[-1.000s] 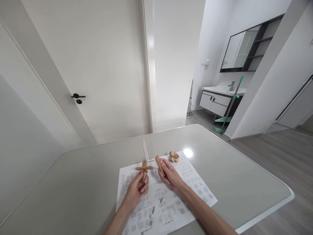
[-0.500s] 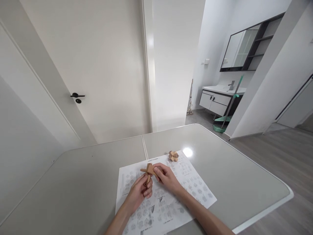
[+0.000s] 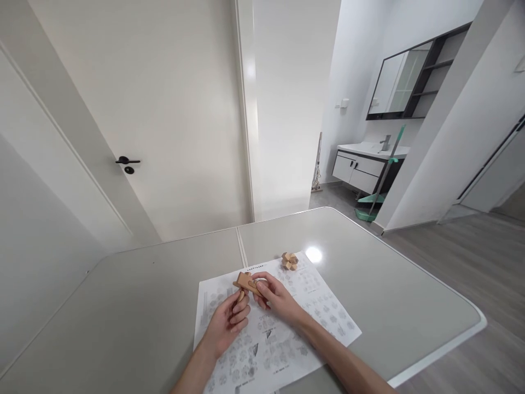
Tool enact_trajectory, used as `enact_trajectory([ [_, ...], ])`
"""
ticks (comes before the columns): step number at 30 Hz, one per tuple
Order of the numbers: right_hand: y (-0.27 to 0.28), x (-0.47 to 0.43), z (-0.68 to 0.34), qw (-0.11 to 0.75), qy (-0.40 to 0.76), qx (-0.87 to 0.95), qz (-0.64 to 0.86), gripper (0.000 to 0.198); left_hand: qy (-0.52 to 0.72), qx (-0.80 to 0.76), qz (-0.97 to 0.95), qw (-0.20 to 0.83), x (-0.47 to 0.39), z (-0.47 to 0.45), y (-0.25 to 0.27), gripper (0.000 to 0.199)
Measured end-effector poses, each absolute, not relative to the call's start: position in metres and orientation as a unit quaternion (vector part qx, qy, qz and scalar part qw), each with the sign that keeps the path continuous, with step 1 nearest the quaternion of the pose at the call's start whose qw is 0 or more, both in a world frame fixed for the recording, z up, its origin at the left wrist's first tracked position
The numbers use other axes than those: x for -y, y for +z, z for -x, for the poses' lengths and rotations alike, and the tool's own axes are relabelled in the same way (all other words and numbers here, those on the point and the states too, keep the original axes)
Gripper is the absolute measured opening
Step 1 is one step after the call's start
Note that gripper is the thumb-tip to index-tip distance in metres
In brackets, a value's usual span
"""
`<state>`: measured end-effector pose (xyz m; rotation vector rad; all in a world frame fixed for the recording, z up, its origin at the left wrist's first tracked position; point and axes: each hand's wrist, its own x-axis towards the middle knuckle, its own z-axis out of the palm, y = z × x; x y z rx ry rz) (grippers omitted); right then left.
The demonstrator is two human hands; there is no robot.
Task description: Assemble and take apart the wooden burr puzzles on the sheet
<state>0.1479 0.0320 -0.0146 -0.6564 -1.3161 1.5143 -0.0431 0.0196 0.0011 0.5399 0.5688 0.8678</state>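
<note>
Between my two hands, above a printed sheet [image 3: 283, 377], is a partly joined set of wooden puzzle pieces [image 3: 246, 282]. My left hand [image 3: 227, 323] pinches a piece at its lower end with thumb and fingers. On the upper right side, my right hand [image 3: 275, 295] grips a flat wooden bar of the set, thumb on top. Fingers cover parts of the pieces, so how they interlock is unclear. A finished-looking wooden burr puzzle [image 3: 290, 261] rests at the sheet's far right corner, apart from both hands.
The sheet, covered with faint grey diagrams, lies on a pale grey table [image 3: 123, 317] with a seam running away from me. Beyond the table are a closed door [image 3: 184, 109], a washbasin cabinet [image 3: 356, 167] and a green dustpan [image 3: 365, 214].
The held wooden pieces have turned, so the upper bar now lies flatter and points left. My left hand has shifted slightly left and down, its fingers a little looser.
</note>
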Motion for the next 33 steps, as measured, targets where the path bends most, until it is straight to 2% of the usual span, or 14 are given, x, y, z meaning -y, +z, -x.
enact_trajectory([
  [7,-0.01,-0.03,-0.149,0.484,0.694,0.486,0.22,0.049,0.386,-0.287,-0.287,0.828,-0.018,0.046,0.003,0.047],
  [16,-0.022,-0.033,-0.145,0.484,0.654,0.529,0.243,0.043,0.329,-0.307,-0.314,0.836,-0.016,0.047,0.006,0.036],
  [33,-0.023,-0.031,-0.147,0.497,0.65,0.522,0.242,0.047,0.311,-0.274,-0.315,0.854,-0.017,0.051,0.006,0.035],
])
